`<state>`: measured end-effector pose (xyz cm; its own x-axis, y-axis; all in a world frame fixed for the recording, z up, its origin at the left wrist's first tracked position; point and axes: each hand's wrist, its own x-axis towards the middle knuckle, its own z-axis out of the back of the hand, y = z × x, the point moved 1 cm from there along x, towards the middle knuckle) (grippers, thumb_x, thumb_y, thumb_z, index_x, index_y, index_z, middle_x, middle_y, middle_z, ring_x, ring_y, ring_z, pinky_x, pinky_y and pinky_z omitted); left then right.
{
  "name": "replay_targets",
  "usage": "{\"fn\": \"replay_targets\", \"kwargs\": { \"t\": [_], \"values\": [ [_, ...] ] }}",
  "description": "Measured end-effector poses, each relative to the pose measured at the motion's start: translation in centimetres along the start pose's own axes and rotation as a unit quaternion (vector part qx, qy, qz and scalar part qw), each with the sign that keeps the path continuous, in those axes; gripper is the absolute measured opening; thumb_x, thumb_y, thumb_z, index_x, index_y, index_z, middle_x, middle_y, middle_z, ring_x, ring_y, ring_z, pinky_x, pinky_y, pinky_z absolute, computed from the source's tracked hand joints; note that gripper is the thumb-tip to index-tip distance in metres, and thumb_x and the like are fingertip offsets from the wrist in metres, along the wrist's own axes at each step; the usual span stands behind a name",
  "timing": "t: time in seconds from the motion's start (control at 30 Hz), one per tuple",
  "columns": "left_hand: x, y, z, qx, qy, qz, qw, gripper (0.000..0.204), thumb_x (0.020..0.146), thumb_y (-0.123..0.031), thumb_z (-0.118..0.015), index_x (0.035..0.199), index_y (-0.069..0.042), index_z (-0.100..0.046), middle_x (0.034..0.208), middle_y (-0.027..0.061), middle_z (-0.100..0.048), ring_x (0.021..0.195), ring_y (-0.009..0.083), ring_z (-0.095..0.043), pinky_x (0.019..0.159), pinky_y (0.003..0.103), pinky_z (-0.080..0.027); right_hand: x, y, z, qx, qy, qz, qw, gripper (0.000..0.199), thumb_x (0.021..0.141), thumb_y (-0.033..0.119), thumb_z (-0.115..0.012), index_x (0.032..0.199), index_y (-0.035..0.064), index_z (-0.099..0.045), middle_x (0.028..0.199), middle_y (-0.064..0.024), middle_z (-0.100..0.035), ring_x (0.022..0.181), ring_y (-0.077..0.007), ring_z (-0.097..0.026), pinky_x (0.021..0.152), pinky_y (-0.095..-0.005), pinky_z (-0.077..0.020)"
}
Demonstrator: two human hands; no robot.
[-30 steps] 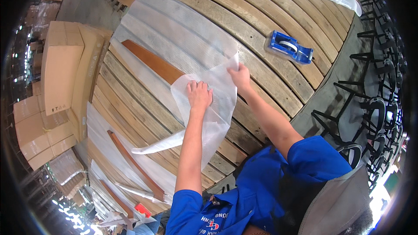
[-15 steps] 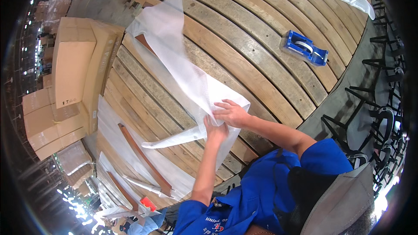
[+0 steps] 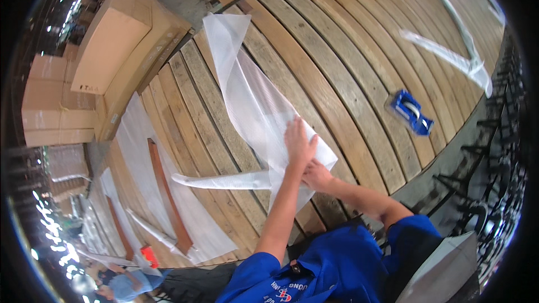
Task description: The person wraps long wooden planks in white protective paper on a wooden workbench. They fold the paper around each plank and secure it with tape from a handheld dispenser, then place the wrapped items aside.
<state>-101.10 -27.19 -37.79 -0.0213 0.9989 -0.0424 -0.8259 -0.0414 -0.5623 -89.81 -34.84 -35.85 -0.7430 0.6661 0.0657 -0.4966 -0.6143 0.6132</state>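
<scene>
A white translucent foam sheet [image 3: 255, 109] lies folded in a long strip across the slatted wooden table [image 3: 331, 73]. My left hand [image 3: 301, 145] rests flat on the near part of the sheet with its fingers stretched out. Close by its wrist, my right hand [image 3: 318, 176] is on the sheet near its folded corner; its fingertips are partly hidden, so its grip is unclear. From under the sheet a slim arm wrapped in white foam [image 3: 222, 180] sticks out to the left.
A blue tape dispenser [image 3: 411, 112] sits to the right. Beyond it lies a wrapped V-shaped piece [image 3: 449, 55]. Brown wooden strips [image 3: 167, 196] rest on foam sheets at left. Cardboard boxes [image 3: 115, 39] stand far left; another person [image 3: 126, 285] is at lower left. Black metal frames [image 3: 477, 157] line the right.
My left hand has moved farther up over the sheet, and my right hand has come down beside its wrist. The sheet now lies flatter, and the brown strip at its far end is covered.
</scene>
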Motion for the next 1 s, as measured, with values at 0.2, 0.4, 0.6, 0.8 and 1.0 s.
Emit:
{"fn": "replay_targets", "kwargs": {
  "t": [0.2, 0.4, 0.6, 0.8, 1.0],
  "values": [
    [3.0, 6.1, -1.3, 0.034, -0.057, 0.004, 0.998, 0.097, 0.091, -0.055, -0.062, 0.157, 0.004, -0.022, 0.164, 0.0255, -0.022, 0.15, 0.0458, -0.021, 0.12, 0.058, -0.02, 3.7, -3.4, 6.3, 0.094, -0.056, -0.067, 0.992, 0.029, 0.079, 0.026, -0.076, 0.103, 0.009, -0.074, 0.108, -0.0123, -0.072, 0.114, -0.0327, -0.061, 0.103, -0.0456, -0.0448],
    [1.3, 7.3, -3.1, -0.049, -0.052, 0.118, 0.99, 0.11, 0.085, -0.057, -0.068, 0.153, 0.014, -0.018, 0.161, 0.0329, -0.02, 0.15, 0.0455, -0.023, 0.121, 0.054, -0.02, 19.6, -8.0, 6.2, -0.088, -0.139, -0.24, 0.957, 0.057, 0.075, 0.041, -0.08, 0.11, -0.0011, -0.066, 0.109, -0.0222, -0.069, 0.1, -0.0437, -0.065, 0.087, -0.0504, -0.0507],
    [0.3, 5.5, 3.0, -0.181, -0.037, 0.132, 0.974, 0.114, 0.081, -0.04, -0.076, 0.157, 0.01, -0.006, 0.163, 0.03, -0.014, 0.152, 0.0422, -0.018, 0.124, 0.049, -0.017, 30.3, -9.7, 4.2, -0.064, -0.021, -0.395, 0.916, 0.084, 0.061, 0.048, -0.087, 0.118, -0.0084, -0.062, 0.118, -0.0292, -0.065, 0.111, -0.0425, -0.064, 0.096, -0.0486, -0.0513],
    [0.4, 5.5, -0.9, -0.255, -0.021, 0.173, 0.951, 0.108, 0.087, -0.036, -0.07, 0.159, 0.005, 0.0, 0.168, 0.0228, -0.006, 0.156, 0.0334, -0.011, 0.126, 0.042, -0.011, 30.8, -4.6, 4.5, -0.165, -0.043, -0.417, 0.893, 0.089, 0.06, 0.036, -0.084, 0.13, -0.0081, -0.052, 0.137, -0.0296, -0.051, 0.13, -0.0423, -0.05, 0.105, -0.0501, -0.0465],
    [0.9, 8.9, 9.6, -0.771, -0.054, 0.104, 0.626, 0.046, 0.106, -0.026, -0.045, 0.144, -0.001, -0.049, 0.145, 0.0076, -0.051, 0.135, 0.0187, -0.044, 0.117, 0.032, -0.03, 25.1, 7.2, 8.2, -0.204, -0.256, -0.34, 0.882, 0.085, 0.062, 0.034, -0.085, 0.134, -0.0004, -0.054, 0.128, -0.0194, -0.057, 0.12, -0.038, -0.055, 0.102, -0.0481, -0.0477]
  ]
}}
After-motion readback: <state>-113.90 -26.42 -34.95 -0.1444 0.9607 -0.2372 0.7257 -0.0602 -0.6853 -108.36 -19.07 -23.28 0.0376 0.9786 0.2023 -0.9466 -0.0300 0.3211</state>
